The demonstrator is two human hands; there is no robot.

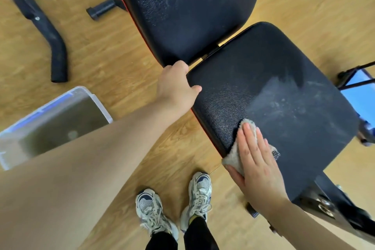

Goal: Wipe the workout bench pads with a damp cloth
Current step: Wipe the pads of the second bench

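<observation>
A black textured seat pad (269, 95) fills the right half of the head view, with the black back pad (182, 6) above it and a narrow gap between them. Pale dusty streaks mark the seat pad's right side. A beige cloth (233, 154) lies on the seat pad's near edge. My right hand (255, 160) presses flat on the cloth with straight fingers. My left hand (178, 85) grips the seat pad's left corner, thumb on top and fingers curled under the edge.
A clear plastic tub (97, 103) holding murky water stands on the wooden floor at the left. A black curved frame tube (56, 55) lies at the far left. The bench's metal frame (324, 205) shows at the lower right. My shoes (174, 207) stand near the bench.
</observation>
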